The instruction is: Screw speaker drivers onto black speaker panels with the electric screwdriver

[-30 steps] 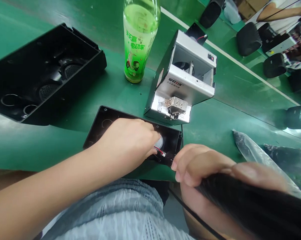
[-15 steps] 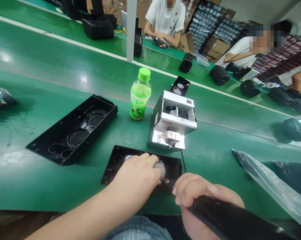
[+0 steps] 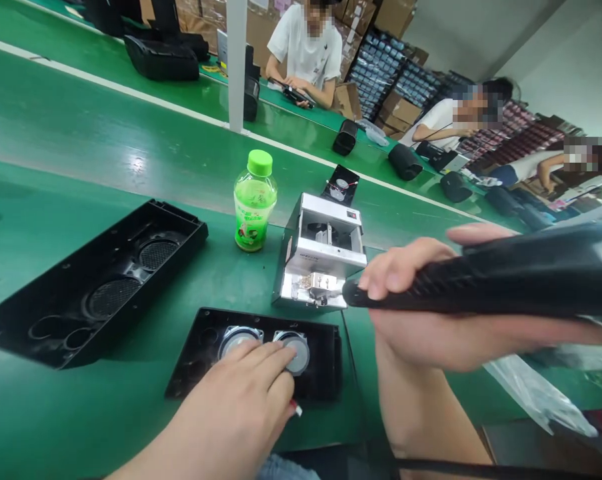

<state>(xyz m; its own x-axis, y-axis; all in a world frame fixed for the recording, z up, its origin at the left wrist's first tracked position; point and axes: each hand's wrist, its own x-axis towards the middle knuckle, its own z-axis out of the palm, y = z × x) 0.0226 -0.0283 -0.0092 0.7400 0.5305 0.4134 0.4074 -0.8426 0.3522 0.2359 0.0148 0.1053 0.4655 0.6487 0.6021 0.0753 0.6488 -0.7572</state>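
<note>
My left hand [image 3: 253, 393] rests with its fingers stretched across two round speakers [image 3: 299, 353] set in a black plastic panel [image 3: 321, 377]. Beside its thumb a red wire with a small white connector [image 3: 297, 408] sticks out. Wrapped round a black electric screwdriver [image 3: 461, 277], my right hand [image 3: 421, 333] is raised over the bench, and the tool's nose points left at the front of a silver screw feeder [image 3: 325, 263]. The bit at the nose is hard to make out. At left lies a black speaker housing [image 3: 115, 333] with two round grilles.
A green-capped bottle [image 3: 255, 207] stands left of the feeder. Behind the feeder lies another small panel with speakers [image 3: 341, 185]. Clear plastic film [image 3: 541, 393] is at right. Across the green bench [image 3: 81, 133], past a white post [image 3: 237, 67], several people work among black speaker units.
My right hand has lifted the screwdriver from beside the panel up to the screw feeder's front. My left hand has shifted slightly, leaving more of the speakers showing. The view has turned rightward.
</note>
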